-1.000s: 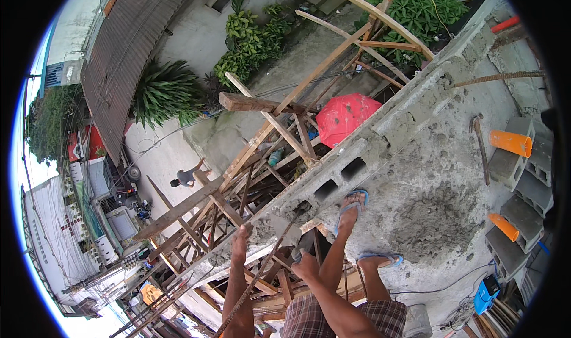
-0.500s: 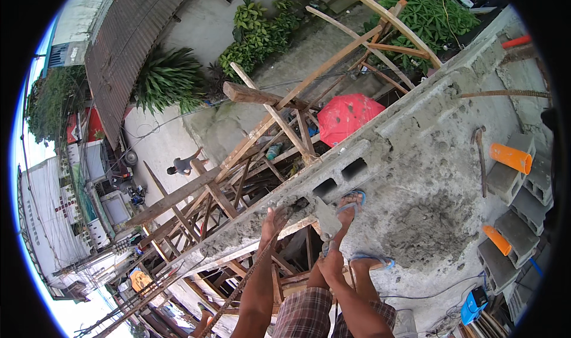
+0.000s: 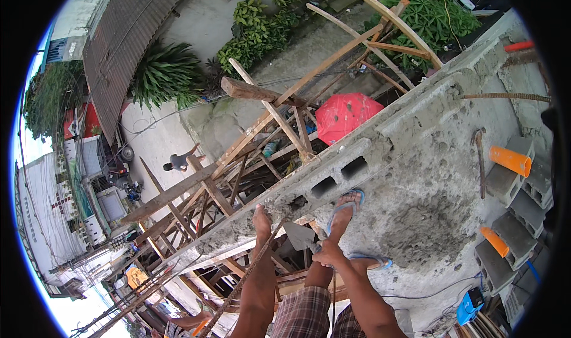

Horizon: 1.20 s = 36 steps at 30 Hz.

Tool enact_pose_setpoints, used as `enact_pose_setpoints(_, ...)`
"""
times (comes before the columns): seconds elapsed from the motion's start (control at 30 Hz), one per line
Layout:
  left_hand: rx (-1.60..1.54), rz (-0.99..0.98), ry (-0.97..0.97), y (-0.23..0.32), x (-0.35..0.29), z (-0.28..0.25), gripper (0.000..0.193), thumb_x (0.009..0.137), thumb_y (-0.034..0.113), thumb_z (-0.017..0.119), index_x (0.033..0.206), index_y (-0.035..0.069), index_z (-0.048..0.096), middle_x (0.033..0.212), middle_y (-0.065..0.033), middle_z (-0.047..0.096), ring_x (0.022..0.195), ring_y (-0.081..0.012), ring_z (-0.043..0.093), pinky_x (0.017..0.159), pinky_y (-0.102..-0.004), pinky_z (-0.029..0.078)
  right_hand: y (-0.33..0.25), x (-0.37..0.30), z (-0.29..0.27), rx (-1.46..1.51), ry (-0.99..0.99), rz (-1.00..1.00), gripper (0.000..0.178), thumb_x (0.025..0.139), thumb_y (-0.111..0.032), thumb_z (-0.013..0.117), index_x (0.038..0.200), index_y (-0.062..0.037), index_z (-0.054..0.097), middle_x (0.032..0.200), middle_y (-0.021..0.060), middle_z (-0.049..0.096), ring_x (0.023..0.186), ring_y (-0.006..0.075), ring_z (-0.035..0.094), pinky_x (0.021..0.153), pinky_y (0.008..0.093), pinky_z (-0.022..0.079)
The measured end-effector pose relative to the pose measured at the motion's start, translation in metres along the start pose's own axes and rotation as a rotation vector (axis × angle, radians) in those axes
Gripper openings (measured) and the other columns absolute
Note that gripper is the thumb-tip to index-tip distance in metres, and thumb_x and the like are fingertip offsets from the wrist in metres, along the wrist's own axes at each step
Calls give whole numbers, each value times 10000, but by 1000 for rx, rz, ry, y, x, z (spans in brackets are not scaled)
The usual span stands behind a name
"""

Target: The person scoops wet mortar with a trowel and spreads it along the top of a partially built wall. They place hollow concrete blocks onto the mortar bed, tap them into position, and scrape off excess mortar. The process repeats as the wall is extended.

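My right hand [image 3: 329, 253] is closed round the handle of a trowel [image 3: 299, 237]. The trowel's grey pointed blade is off the wall top, over the gap beside it. My left hand [image 3: 261, 219] rests at the mortar-smeared top of the hollow-block wall [image 3: 372, 153], left of the block holes. Its fingers show only in part and appear stretched out, with nothing seen in them. Wet mortar [image 3: 276, 209] lies between this hand and the nearest hole. A ribbed steel bar [image 3: 253, 272] slants up past my left forearm.
My sandalled feet stand by the wall, near a mortar heap [image 3: 425, 231]. Concrete blocks [image 3: 516, 231], orange pipes [image 3: 510, 160] and a hammer [image 3: 479, 162] lie right. Timber scaffolding [image 3: 256, 130] and a red umbrella [image 3: 348, 118] are beyond the wall. Another person [image 3: 178, 161] is below; a co-worker's arm [image 3: 189, 320] shows lower left.
The trowel has swung left and down, away from the block wall, with my right hand. My left hand has shifted slightly left along the wall top. A co-worker's arm shows more at lower left.
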State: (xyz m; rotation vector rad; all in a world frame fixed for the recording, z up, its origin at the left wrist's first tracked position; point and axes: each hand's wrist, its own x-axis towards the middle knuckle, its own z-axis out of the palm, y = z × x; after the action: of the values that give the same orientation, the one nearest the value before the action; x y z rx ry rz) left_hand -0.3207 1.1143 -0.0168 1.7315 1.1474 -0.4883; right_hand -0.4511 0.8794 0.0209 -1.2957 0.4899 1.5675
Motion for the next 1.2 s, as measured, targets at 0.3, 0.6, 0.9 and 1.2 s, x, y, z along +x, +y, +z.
enact_pose_setpoints(0.3, -261, -143, -256, -12, -27, 7, 845, 942, 669, 288, 1442, -11, 325, 1451, -230, 384, 1342, -399, 353, 1101, -536, 268, -2, -77, -66, 652, 1, -61, 133, 687, -131, 653, 714, -20, 585, 574, 69, 544, 434, 175, 522, 408, 311, 396)
enact_pose_setpoints(0.6, -228, -66, -466, 13, -4, -10, 848, 920, 714, 243, 1474, 76, 312, 1443, -168, 423, 1356, -339, 345, 1126, -517, 151, -35, 7, -81, 640, -206, -261, 224, 728, -213, 671, 731, 1, 608, 597, 93, 576, 452, 201, 540, 424, 362, 453)
enact_pose_setpoints(0.9, -326, 84, -355, 2, -18, -24, 737, 938, 640, 368, 1385, 57, 430, 1266, -142, 578, 1124, -284, 535, 948, -481, 393, 103, -47, -73, 204, 7, -367, 693, 733, -270, 699, 1304, 73, 508, 783, 160, 657, 633, 222, 641, 598, 318, 504)
enact_pose_setpoints(1.2, 481, 261, -466, -34, -194, 12, 443, 875, 66, 604, 1306, 15, 511, 999, -90, 616, 965, -201, 603, 776, -340, 501, 338, -87, -15, 974, 1271, 1, 586, 779, -336, 714, 1163, 73, 544, 788, 188, 682, 747, 307, 682, 668, 422, 529)
